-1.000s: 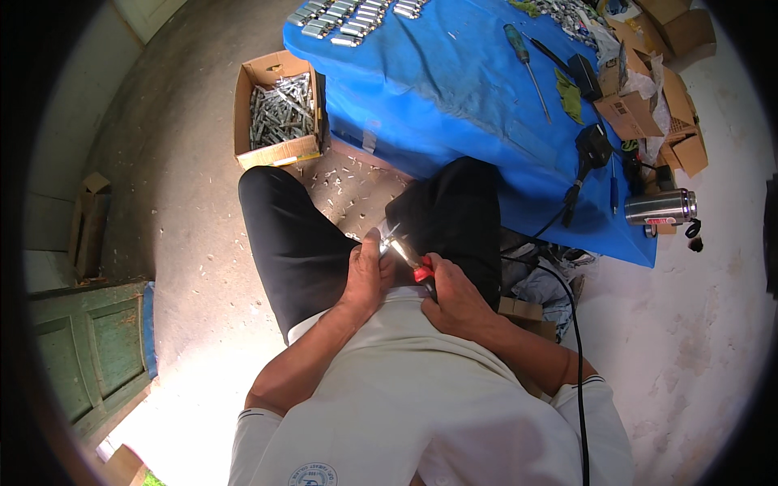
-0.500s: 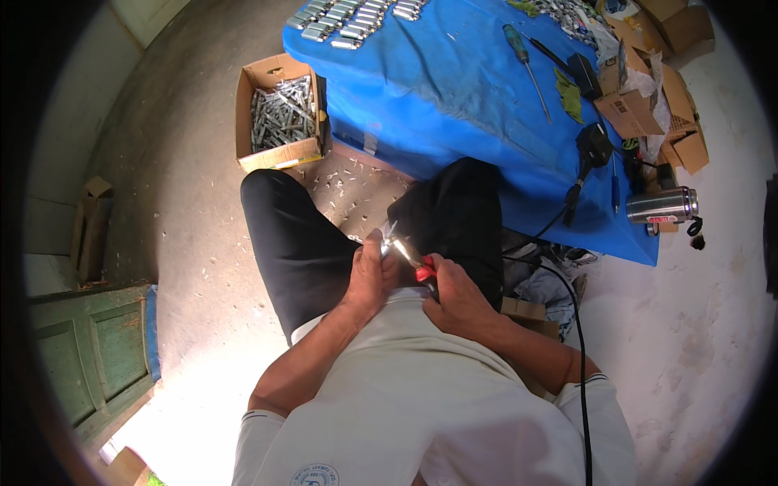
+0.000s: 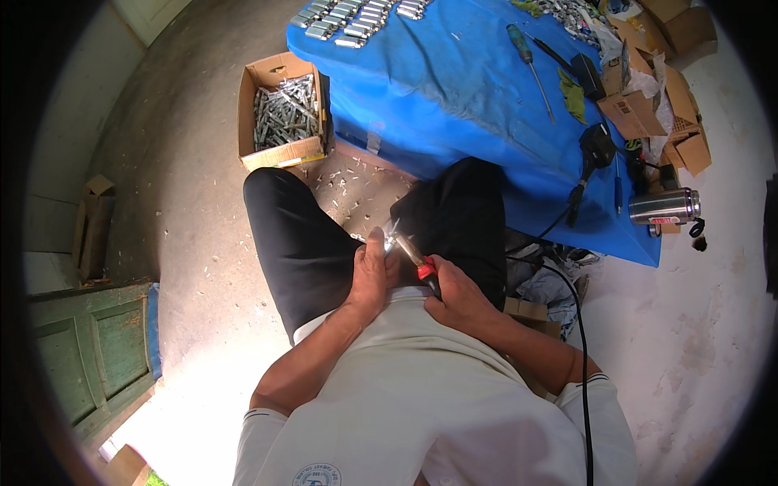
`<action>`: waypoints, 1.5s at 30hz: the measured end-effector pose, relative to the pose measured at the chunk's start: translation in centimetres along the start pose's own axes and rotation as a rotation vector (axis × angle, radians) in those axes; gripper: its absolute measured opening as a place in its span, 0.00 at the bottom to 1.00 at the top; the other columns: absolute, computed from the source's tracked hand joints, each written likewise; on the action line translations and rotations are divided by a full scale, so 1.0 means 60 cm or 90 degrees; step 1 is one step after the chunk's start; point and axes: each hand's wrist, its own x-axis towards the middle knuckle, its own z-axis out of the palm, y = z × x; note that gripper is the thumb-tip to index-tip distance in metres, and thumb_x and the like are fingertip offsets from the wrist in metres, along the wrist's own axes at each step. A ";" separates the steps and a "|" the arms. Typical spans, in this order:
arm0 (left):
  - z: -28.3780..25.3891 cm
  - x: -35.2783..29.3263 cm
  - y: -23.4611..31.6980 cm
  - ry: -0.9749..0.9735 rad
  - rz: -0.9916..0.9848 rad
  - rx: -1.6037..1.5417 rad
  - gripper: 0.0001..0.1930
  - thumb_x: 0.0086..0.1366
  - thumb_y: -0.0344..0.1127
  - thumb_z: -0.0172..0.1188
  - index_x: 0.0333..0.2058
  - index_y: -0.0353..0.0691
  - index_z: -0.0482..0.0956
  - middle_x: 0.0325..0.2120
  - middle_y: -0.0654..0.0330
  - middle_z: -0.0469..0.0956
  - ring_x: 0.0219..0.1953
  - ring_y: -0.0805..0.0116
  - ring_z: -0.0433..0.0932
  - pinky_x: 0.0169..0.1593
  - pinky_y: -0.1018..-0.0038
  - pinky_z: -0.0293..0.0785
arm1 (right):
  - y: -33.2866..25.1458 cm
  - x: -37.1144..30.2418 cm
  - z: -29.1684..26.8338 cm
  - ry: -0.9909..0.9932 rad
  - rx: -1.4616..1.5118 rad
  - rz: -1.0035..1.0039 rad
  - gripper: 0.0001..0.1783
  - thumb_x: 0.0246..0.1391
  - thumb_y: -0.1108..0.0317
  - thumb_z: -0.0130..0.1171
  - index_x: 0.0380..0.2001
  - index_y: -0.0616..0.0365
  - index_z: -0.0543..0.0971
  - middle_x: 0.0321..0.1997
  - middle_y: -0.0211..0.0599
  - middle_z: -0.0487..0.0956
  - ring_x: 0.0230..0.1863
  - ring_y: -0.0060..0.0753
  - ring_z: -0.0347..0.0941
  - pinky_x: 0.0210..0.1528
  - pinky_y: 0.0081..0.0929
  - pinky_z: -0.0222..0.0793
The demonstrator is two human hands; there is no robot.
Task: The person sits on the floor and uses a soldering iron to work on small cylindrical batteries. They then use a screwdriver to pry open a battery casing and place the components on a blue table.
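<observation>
My left hand [image 3: 373,270] is closed around a small shiny metal piece [image 3: 391,240], with thin bright parts sticking up past my thumb. Held in front of my lap, that piece is too small and glary to make out fully. My right hand [image 3: 455,293] grips a hand tool [image 3: 426,270] with a red-and-black handle and a silvery metal front end. The tool's tip meets or nearly meets the metal piece beside my left thumb; whether they touch I cannot tell. My fingers hide most of the handle.
A blue-covered table [image 3: 454,97] bears rows of silver metal pieces [image 3: 350,24], a screwdriver [image 3: 531,73], a black plug block [image 3: 597,146] and a steel flask [image 3: 664,206]. A cardboard box [image 3: 281,154] of metal parts stands on the scrap-strewn floor. A black cable [image 3: 583,381] passes my right arm.
The whole view has shifted slightly. Both hands keep their grips, while the tool's metal end catches less glare and sits slightly farther from my left thumb.
</observation>
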 end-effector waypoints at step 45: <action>-0.013 0.002 0.004 -0.103 -0.175 -0.092 0.26 0.67 0.54 0.37 0.11 0.50 0.50 0.08 0.69 0.48 0.11 0.74 0.45 0.16 0.75 0.44 | 0.004 -0.010 -0.030 0.028 -0.088 0.117 0.24 0.45 0.65 0.53 0.49 0.59 0.70 0.36 0.46 0.77 0.38 0.50 0.74 0.43 0.39 0.69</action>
